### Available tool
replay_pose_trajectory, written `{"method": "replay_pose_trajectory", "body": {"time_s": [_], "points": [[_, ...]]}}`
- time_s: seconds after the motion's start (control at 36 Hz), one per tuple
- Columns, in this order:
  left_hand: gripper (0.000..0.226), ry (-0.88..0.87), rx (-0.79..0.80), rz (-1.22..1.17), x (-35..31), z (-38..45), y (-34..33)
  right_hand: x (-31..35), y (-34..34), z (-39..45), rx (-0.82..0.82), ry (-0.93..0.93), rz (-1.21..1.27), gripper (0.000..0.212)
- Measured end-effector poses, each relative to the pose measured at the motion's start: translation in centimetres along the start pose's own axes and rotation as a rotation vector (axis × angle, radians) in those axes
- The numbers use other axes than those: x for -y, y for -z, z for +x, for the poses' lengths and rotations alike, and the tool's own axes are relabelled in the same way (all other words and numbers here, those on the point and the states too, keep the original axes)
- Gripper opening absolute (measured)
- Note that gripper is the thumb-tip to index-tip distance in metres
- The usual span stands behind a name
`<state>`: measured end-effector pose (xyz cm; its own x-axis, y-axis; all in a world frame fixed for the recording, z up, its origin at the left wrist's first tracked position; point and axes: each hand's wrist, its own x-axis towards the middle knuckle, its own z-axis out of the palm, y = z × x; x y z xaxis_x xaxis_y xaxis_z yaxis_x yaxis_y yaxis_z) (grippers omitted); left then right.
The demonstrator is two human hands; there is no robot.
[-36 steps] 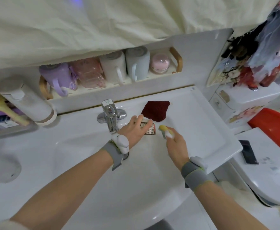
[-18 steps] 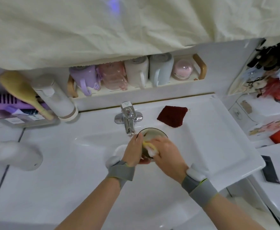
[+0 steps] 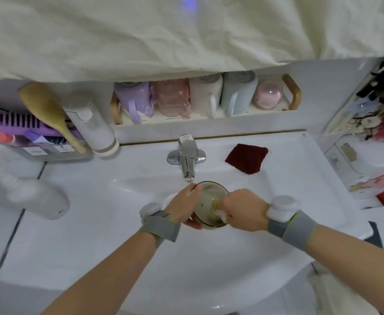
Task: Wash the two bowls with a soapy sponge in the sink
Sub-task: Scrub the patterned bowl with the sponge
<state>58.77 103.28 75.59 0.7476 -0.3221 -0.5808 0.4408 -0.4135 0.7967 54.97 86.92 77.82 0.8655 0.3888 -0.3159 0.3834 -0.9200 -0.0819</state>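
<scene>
A dark greenish glass bowl is held tilted over the white sink basin, just below the tap. My left hand grips its left rim and underside. My right hand reaches into the bowl from the right and holds a soapy yellow sponge, mostly hidden by the fingers, against the inside. A pale round shape, perhaps the second bowl, shows in the basin behind my left wrist.
A chrome tap stands directly behind the bowl. A dark red cloth lies on the sink ledge to the right. Mugs fill a shelf behind; a white bottle, hairbrush and purple basket stand left.
A second ago my left hand reached toward the ledge near the cloth while the right held the sponge. Since then both hands came together over the basin, with the sponge inside the bowl.
</scene>
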Motion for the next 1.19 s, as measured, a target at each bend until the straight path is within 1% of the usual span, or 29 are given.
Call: {"method": "replay_pose_trajectory", "body": {"time_s": [0.03, 0.06, 0.11, 0.14, 0.19, 0.25, 0.28, 0.31, 0.33, 0.36, 0.39, 0.42, 0.44, 0.5, 0.53, 0.58, 0.61, 0.67, 0.69, 0.72, 0.81, 0.83, 0.89, 0.97, 1.0, 1.03, 1.06, 1.14, 1.19], "points": [[0.035, -0.005, 0.006, -0.009, 0.0, 0.0, -0.5, 0.1, 0.0, 0.5, -0.016, -0.006, -0.044, 0.022], [0.036, -0.007, 0.01, -0.009, 0.0, 0.2, -0.9, 0.6, -0.2, 1.0, -0.039, -0.023, 0.003, 0.025], [0.036, -0.011, 0.008, -0.007, -0.1, 0.5, -0.7, 1.9, -0.4, 1.5, -0.059, -0.026, 0.205, 0.027], [0.036, -0.009, 0.002, 0.0, -0.1, 0.5, -0.1, 2.3, -0.7, 1.4, -0.033, -0.007, 0.299, 0.025], [0.034, -0.005, -0.003, 0.049, -0.1, 0.4, 1.3, 1.9, -1.1, 0.6, 0.029, 0.057, 0.321, 0.023], [0.033, 0.012, 0.026, 0.098, 0.2, 0.4, 2.2, 0.8, -1.3, 0.3, 0.086, 0.171, 0.099, 0.021], [0.034, 0.03, 0.057, 0.108, 0.2, 0.3, 2.3, 0.2, -1.2, 0.5, 0.072, 0.248, -0.062, 0.015], [0.035, 0.057, 0.099, 0.105, 0.1, 0.2, 2.2, -0.4, -1.2, 0.9, 0.021, 0.382, -0.235, 0.012], [0.036, 0.087, 0.146, 0.091, 0.0, 0.2, 2.1, -0.9, -0.9, 1.6, -0.01, 0.526, -0.456, 0.021], [0.037, 0.118, 0.19, 0.076, 0.0, 0.1, 1.8, -1.4, -0.4, 2.2, -0.004, 0.633, -0.601, 0.028], [0.037, 0.139, 0.219, 0.063, 0.0, -0.1, 1.6, -2.0, 0.3, 2.6, -0.011, 0.691, -0.685, 0.03], [0.037, 0.144, 0.227, 0.052, 0.0, -0.1, 1.6, -2.3, 1.1, 2.9, -0.022, 0.705, -0.749, 0.03], [0.037, 0.139, 0.219, 0.049, 0.0, 0.0, 1.7, -2.5, 1.6, 2.8, 0.001, 0.669, -0.784, 0.03], [0.036, 0.105, 0.198, 0.071, -0.3, 0.2, 2.1, -2.4, 1.0, 2.6, 0.092, 0.603, -0.766, 0.027], [0.037, 0.092, 0.196, 0.083, -0.5, 0.3, 2.4, -2.2, 0.8, 2.3, 0.162, 0.604, -0.754, 0.026], [0.039, 0.103, 0.217, 0.103, -0.7, 0.5, 2.5, -2.0, 1.5, 2.2, 0.215, 0.66, -0.702, 0.025], [0.039, 0.116, 0.229, 0.117, -0.8, 0.4, 2.3, -2.1, 2.4, 2.4, 0.185, 0.691, -0.73, 0.028], [0.039, 0.141, 0.237, 0.138, -1.0, 0.3, 1.8, -3.1, 4.0, 3.2, 0.044, 0.792, -0.829, 0.039], [0.038, 0.14, 0.226, 0.134, -1.3, 0.4, 1.9, -3.5, 4.3, 3.6, 0.017, 0.765, -0.877, 0.041], [0.038, 0.127, 0.208, 0.138, -1.6, 0.4, 2.2, -3.4, 4.4, 3.7, 0.036, 0.691, -0.861, 0.039], [0.037, 0.077, 0.203, 0.217, -2.6, 0.5, 3.7, -1.8, 3.5, 2.8, 0.107, 0.518, -0.48, 0.023], [0.038, 0.071, 0.223, 0.249, -2.9, 0.4, 4.1, -1.5, 3.1, 2.5, 0.108, 0.514, -0.389, 0.023], [0.04, 0.079, 0.267, 0.307, -3.4, 0.3, 4.6, -1.8, 3.4, 1.9, 0.095, 0.586, -0.379, 0.036], [0.046, 0.092, 0.346, 0.406, -4.4, 0.4, 5.5, -2.7, 3.5, 0.6, 0.123, 0.601, -0.411, 0.06], [0.048, 0.085, 0.379, 0.447, -4.9, 0.3, 6.0, -2.7, 3.4, 0.4, 0.102, 0.602, -0.39, 0.066], [0.049, 0.087, 0.409, 0.48, -5.3, 0.3, 6.4, -2.3, 3.2, 0.2, 0.061, 0.6, -0.371, 0.066], [0.046, 0.093, 0.428, 0.497, -5.8, 0.2, 6.6, -2.0, 2.7, 0.2, -0.03, 0.619, -0.357, 0.059], [0.032, 0.073, 0.386, 0.47, -6.6, 0.1, 6.8, -0.8, 1.5, 0.8, -0.367, 0.662, -0.327, 0.013], [0.035, 0.057, 0.323, 0.312, -6.4, 0.2, 6.7, 0.6, 0.7, 1.1, -0.532, 0.615, -0.258, 0.006]]}}
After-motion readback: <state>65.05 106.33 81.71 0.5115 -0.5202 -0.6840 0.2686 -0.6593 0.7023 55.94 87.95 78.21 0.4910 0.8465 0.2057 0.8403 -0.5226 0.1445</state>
